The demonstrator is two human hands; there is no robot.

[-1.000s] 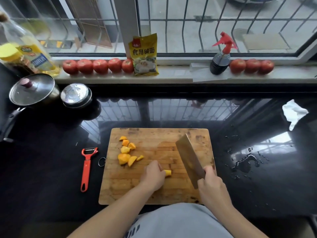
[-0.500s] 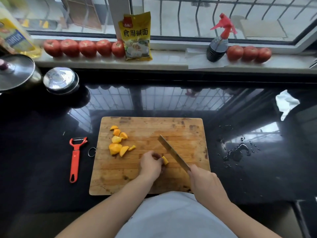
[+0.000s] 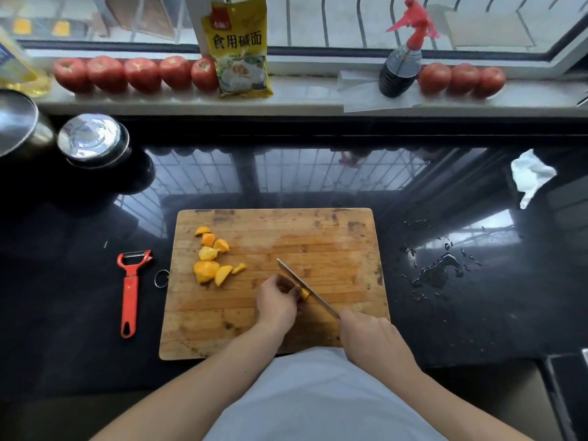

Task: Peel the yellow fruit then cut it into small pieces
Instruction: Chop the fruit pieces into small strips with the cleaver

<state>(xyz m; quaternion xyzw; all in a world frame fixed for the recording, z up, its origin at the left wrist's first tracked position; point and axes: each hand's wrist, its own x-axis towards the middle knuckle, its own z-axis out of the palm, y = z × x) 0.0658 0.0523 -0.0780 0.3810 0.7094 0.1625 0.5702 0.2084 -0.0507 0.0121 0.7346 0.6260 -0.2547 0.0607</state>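
Observation:
On the wooden cutting board my left hand pinches a small yellow fruit piece against the wood. My right hand grips the handle of a cleaver. Its blade stands edge-down, right against that piece and my left fingertips. Several cut yellow fruit pieces lie in a loose pile on the board's left part.
A red peeler lies on the black counter left of the board. Water drops and a crumpled white tissue are to the right. Two steel pots stand at the back left. Tomatoes, a yellow packet and a spray bottle line the sill.
The cleaver has turned from flat and raised to edge-down, and has come down against the fruit piece that my left hand holds. The camera has tilted a little lower.

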